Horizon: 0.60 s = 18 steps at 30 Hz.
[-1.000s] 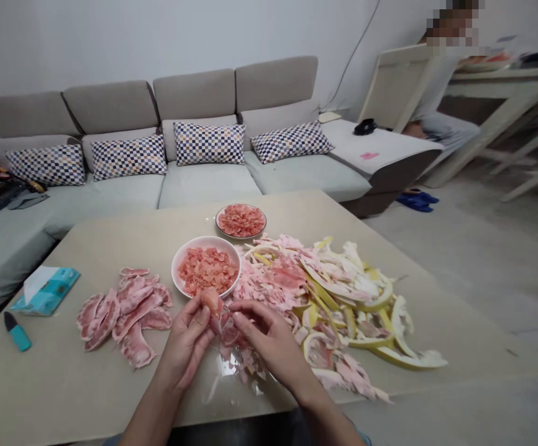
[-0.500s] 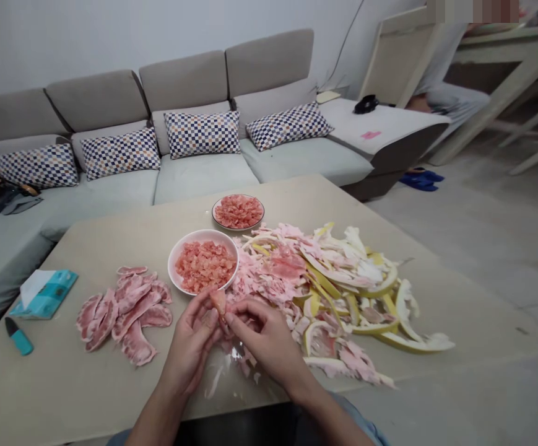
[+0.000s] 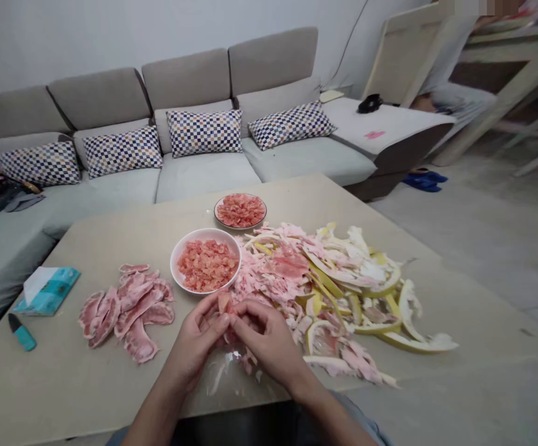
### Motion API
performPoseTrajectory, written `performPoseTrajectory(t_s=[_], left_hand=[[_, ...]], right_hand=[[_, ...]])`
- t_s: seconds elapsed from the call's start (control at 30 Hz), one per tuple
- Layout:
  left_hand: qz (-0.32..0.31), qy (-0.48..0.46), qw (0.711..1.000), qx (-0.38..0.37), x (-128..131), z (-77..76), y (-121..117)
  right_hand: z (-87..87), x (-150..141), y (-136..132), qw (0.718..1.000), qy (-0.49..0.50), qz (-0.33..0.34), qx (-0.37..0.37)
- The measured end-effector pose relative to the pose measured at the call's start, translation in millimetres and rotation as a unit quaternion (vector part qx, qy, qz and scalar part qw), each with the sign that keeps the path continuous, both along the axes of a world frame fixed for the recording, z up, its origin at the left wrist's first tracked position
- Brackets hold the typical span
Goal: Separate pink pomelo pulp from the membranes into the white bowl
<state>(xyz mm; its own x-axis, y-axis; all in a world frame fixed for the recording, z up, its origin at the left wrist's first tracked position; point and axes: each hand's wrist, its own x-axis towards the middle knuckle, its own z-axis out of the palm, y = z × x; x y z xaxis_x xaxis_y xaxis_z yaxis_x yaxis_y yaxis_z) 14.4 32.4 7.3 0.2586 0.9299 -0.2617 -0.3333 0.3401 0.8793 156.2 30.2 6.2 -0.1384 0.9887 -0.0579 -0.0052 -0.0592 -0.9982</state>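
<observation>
A pinkish pomelo segment (image 3: 225, 303) is pinched between my two hands, just in front of the white bowl. My left hand (image 3: 200, 337) grips it from the left, and the fingertips of my right hand (image 3: 265, 334) press on it from the other side. Fingers cover most of the segment. The white bowl (image 3: 174, 272) holds pink pulp pieces. Behind it stands a dark-rimmed plate (image 3: 216, 217) of similar pulp. Unpeeled pomelo segments (image 3: 139, 310) lie in a pile left of my hands. To the right spreads a heap of yellow peel and pinkish pith (image 3: 338, 279).
On the table's left side are a blue tissue pack (image 3: 48, 291) and a small knife with a teal handle (image 3: 22, 333). A grey sofa (image 3: 203, 176) with checkered cushions runs behind the table (image 3: 111, 402). A person (image 3: 464, 99) sits at the upper right.
Both hands have drawn closer together around the pomelo segment, and less of it shows above the fingers. The whole view has shifted slightly.
</observation>
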Motion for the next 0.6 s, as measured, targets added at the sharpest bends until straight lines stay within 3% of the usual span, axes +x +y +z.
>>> performPoseTrajectory(t_s=[0.3,0.6], left_hand=[[0.038,-0.002,0.999,0.01,1,-8.1,0],[-0.006,-0.049,0.999,-0.02,0,-2.7,1]], right_hand=[[0.2,4,1,0.997,-0.058,-0.046,0.015],[2.6,16,5,0.996,-0.061,-0.056,0.027]])
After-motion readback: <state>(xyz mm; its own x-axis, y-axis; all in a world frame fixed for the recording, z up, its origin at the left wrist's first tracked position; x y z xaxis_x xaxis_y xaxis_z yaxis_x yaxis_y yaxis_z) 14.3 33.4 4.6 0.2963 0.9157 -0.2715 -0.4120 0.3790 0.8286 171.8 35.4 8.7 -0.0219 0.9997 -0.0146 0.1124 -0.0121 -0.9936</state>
